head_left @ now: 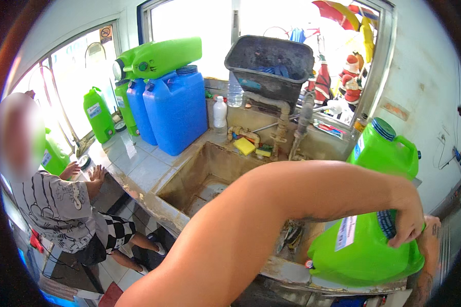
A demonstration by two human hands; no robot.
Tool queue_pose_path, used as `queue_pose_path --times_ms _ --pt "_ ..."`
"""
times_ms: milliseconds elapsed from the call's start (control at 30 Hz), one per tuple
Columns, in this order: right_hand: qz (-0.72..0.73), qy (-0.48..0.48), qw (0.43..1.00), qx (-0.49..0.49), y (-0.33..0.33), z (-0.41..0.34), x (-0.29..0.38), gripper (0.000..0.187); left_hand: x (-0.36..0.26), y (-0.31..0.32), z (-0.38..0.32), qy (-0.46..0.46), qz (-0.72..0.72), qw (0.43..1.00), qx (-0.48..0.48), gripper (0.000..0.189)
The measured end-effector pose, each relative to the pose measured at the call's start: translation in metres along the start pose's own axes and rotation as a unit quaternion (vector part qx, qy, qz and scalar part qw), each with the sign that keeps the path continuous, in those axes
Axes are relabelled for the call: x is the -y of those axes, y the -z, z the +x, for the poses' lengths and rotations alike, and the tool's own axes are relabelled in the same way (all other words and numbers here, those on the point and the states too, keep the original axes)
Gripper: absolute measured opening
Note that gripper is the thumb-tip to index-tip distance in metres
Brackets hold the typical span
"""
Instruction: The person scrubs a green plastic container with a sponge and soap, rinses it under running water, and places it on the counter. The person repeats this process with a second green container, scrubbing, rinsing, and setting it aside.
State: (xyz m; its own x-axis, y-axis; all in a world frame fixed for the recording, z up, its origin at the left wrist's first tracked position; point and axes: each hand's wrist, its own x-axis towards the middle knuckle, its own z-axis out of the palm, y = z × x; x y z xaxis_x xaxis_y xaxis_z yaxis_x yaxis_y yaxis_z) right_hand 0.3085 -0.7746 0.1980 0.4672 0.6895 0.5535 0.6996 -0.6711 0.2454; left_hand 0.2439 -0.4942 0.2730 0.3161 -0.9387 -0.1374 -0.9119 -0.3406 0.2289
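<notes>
A bright green plastic water jug [368,253] with a ribbed dark cap [386,226] and a small spigot [309,264] sits tilted at the right front edge of the sink counter. Across the picture reaches my left arm, and my left hand [407,218] grips the jug's top beside the cap, fingers curled. My right hand [431,229] is against the jug's far right side, its fingers mostly hidden behind the left hand and the jug. Behind them stands a second green jug [384,151] with a screw cap and a side handle.
A tiled sink basin [199,180] lies left of my arm, with yellow sponges [244,146] on its back ledge. Blue jugs [176,115] support a green one lying flat [165,57]. A black bin [269,57] stands by the window. Another person [53,207] touches a jar [85,163].
</notes>
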Motion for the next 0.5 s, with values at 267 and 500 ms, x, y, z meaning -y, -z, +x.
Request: queue_pose_path --times_ms 267,500 --pt "0.503 -0.052 0.798 0.329 0.123 0.136 0.285 0.079 -0.157 -0.080 -0.298 0.184 0.096 0.954 -0.218 0.020" --pt "0.514 0.130 0.791 0.304 0.134 0.253 0.493 0.069 -0.262 -0.200 -0.468 0.237 0.201 0.746 -0.589 0.017"
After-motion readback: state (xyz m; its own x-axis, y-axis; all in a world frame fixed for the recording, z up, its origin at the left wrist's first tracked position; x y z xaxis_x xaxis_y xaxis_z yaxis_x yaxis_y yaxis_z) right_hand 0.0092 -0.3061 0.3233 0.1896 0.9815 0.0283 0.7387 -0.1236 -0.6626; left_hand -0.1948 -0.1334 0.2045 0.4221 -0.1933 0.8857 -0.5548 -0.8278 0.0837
